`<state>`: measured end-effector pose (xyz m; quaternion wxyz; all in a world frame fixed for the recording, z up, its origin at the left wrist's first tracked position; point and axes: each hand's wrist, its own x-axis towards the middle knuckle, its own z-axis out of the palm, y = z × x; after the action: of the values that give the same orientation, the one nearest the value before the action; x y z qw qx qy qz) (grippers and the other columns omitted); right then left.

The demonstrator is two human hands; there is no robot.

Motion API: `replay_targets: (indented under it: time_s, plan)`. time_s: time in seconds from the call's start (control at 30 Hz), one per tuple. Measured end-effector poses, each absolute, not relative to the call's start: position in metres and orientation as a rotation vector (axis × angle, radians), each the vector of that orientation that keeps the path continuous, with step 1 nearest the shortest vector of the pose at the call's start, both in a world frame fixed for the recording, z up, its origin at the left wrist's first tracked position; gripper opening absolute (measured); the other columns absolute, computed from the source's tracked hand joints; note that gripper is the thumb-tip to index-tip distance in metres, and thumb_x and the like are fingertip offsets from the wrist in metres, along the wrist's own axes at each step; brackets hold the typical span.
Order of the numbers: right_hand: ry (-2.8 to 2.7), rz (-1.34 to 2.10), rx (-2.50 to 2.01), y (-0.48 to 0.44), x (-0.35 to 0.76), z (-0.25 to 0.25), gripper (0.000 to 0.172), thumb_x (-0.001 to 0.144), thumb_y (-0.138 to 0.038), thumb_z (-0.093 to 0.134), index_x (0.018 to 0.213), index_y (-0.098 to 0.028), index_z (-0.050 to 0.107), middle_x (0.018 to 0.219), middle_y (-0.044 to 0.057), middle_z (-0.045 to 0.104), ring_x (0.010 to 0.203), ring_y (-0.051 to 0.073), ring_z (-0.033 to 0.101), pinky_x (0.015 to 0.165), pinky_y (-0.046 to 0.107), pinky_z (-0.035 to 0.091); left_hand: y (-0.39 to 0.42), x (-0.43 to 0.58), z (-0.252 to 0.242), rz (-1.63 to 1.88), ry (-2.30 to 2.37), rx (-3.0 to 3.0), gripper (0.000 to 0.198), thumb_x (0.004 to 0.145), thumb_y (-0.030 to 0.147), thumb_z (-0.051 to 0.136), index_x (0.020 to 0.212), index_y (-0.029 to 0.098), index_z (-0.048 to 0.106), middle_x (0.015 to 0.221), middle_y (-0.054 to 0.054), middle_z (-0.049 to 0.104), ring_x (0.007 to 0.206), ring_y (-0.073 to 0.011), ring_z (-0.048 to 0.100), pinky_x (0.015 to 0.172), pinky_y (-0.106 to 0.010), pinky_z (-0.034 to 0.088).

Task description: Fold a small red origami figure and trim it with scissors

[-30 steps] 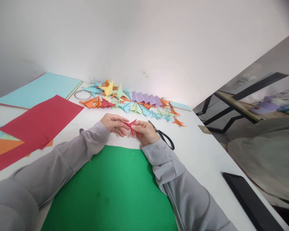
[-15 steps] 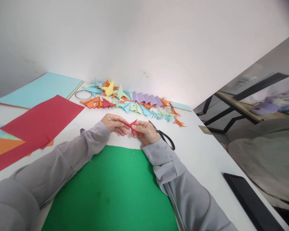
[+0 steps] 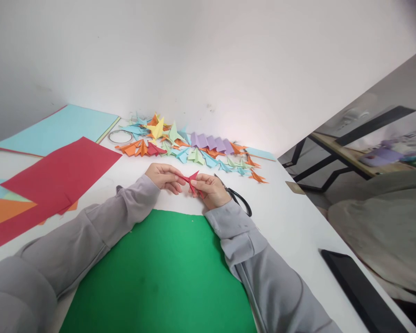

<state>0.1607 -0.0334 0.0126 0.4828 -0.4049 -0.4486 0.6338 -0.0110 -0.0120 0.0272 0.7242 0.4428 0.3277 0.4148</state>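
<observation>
Between my two hands is a small folded red paper crane [image 3: 193, 178], held just above the white table. My left hand [image 3: 166, 178] pinches its left tip between thumb and fingers. On the other side, my right hand [image 3: 210, 188] grips the body, thumb in front and fingers behind, partly hiding it. Scissors [image 3: 241, 200] with black handles lie beside my right hand, their blades partly covered by it. A green sheet [image 3: 159, 268] spreads below my wrists, toward my body.
Folded paper cranes [image 3: 196, 156] in several colours lie in a heap along the wall, beside a wire ring [image 3: 120, 136]. Red paper [image 3: 65, 169] and a light blue sheet [image 3: 58, 129] lie at left. A black flat device [image 3: 358, 286] rests near the right table edge.
Hardly anything differs. Both hands keep their hold on the red paper crane, with only a very slight shift of the fingers and the paper.
</observation>
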Motion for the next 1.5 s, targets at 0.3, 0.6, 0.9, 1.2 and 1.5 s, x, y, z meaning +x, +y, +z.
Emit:
replay_targets:
  time_s: [0.3, 0.6, 0.9, 1.2, 1.5]
  plan:
    - [-1.103, 1.543, -0.997, -0.035, 0.16, 0.016, 0.028, 0.049, -0.031, 0.081, 0.056, -0.014, 0.06, 0.046, 0.001, 0.063, 0.036, 0.008, 0.05, 0.038, 0.021, 0.037, -0.013, -0.01, 0.03, 0.934, 0.727, 0.952, 0.006, 0.055, 0.002, 0.059, 0.06, 0.006, 0.063, 0.055, -0.011, 0.068, 0.043, -0.0204, 0.063, 0.039, -0.028, 0.052]
    - [-1.079, 1.536, -1.005, -0.035, 0.16, 0.016, 0.026, 0.051, -0.03, 0.08, 0.057, -0.014, 0.06, 0.047, 0.001, 0.063, 0.036, 0.007, 0.05, 0.038, 0.02, 0.038, -0.01, -0.013, 0.03, 0.928, 0.748, 0.881, 0.013, 0.059, 0.002, 0.055, 0.07, 0.005, 0.063, 0.055, -0.011, 0.068, 0.042, -0.0192, 0.062, 0.039, -0.027, 0.051]
    - [-1.098, 1.464, -0.958, -0.034, 0.159, 0.009, 0.03, 0.05, -0.031, 0.081, 0.063, -0.017, 0.058, 0.047, -0.002, 0.063, 0.038, 0.009, 0.051, 0.041, 0.022, 0.038, -0.017, 0.001, 0.028, 1.043, 0.904, 0.84, 0.013, 0.061, 0.013, 0.071, 0.062, 0.008, 0.06, 0.051, -0.005, 0.064, 0.039, -0.0118, 0.057, 0.039, -0.023, 0.048]
    - [-1.177, 1.411, -0.885, -0.033, 0.159, -0.001, 0.024, 0.058, -0.029, 0.079, 0.07, -0.018, 0.062, 0.052, -0.002, 0.064, 0.043, 0.009, 0.054, 0.042, 0.021, 0.037, -0.02, 0.005, 0.017, 1.019, 0.92, 0.968, 0.016, 0.056, 0.017, 0.077, 0.055, 0.007, 0.064, 0.045, -0.005, 0.062, 0.039, -0.0113, 0.057, 0.043, -0.024, 0.049]
    - [-1.205, 1.448, -0.98, -0.035, 0.158, 0.008, 0.024, 0.057, -0.033, 0.078, 0.061, -0.014, 0.064, 0.048, 0.0, 0.062, 0.042, 0.009, 0.053, 0.042, 0.022, 0.036, -0.019, 0.003, 0.019, 1.038, 0.902, 1.015, 0.019, 0.057, 0.02, 0.076, 0.053, 0.007, 0.063, 0.044, -0.005, 0.062, 0.036, -0.0115, 0.056, 0.037, -0.022, 0.046]
